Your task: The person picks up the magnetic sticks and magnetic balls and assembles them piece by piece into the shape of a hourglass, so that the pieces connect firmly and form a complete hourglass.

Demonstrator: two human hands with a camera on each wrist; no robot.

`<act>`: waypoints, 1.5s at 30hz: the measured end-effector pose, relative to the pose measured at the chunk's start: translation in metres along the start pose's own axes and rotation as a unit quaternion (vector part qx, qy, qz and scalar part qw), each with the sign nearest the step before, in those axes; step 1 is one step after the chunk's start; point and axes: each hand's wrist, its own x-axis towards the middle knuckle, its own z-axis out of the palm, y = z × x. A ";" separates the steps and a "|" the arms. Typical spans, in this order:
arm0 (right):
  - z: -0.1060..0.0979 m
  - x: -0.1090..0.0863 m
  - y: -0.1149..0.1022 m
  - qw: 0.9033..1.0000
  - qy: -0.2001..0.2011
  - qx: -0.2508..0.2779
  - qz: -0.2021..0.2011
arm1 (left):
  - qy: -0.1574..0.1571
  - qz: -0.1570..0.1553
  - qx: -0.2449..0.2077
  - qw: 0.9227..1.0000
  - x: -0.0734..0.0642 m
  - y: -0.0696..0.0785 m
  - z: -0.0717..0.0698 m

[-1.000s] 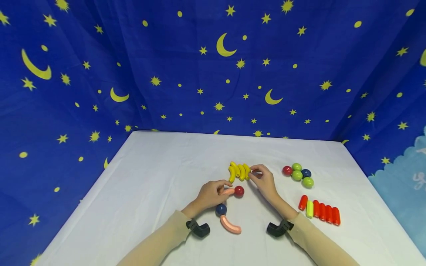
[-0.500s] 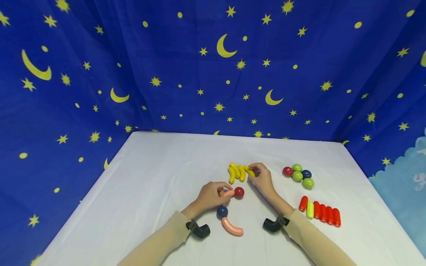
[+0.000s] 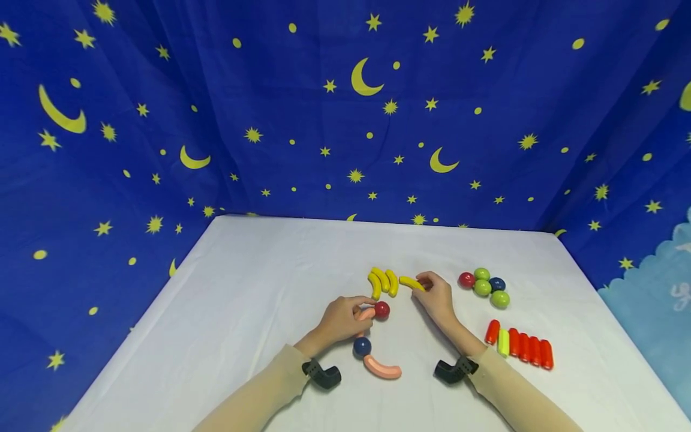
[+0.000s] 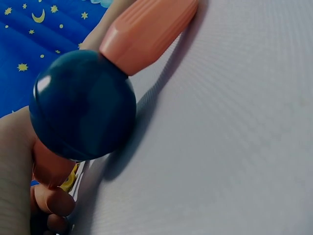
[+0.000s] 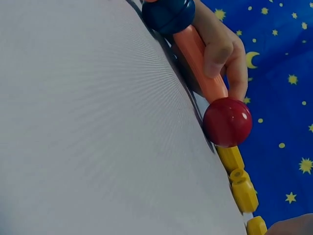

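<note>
Near the table's middle my left hand (image 3: 342, 318) pinches a curved pink magnetic rod between thumb and fingers. The rod's far end touches a red ball (image 3: 381, 310), its near end a dark blue ball (image 3: 362, 347). A second curved pink rod (image 3: 383, 368) joins the blue ball's other side; the left wrist view shows that pink rod (image 4: 146, 36) meeting the blue ball (image 4: 83, 105). My right hand (image 3: 436, 298) pinches the right end of a curved yellow rod (image 3: 410, 282), apart from a bunch of three similar yellow rods (image 3: 384, 281).
Several red, green and blue balls (image 3: 482, 288) cluster at the back right. Closer to me lies a row of short red rods (image 3: 524, 347) with one yellow-green rod (image 3: 503, 342). A white cloth (image 3: 259, 264) covers the table, with a blue star-patterned curtain (image 3: 302, 108) behind.
My right hand has drawn one yellow rod rightward from the bunch. The chain at my left hand has turned: the blue ball and lower pink rod swung right, the red ball slightly left.
</note>
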 end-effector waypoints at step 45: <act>-0.006 -0.057 -0.028 0.994 -0.091 0.065 -0.010 | 0.013 0.045 0.025 0.999 0.002 -0.003 0.000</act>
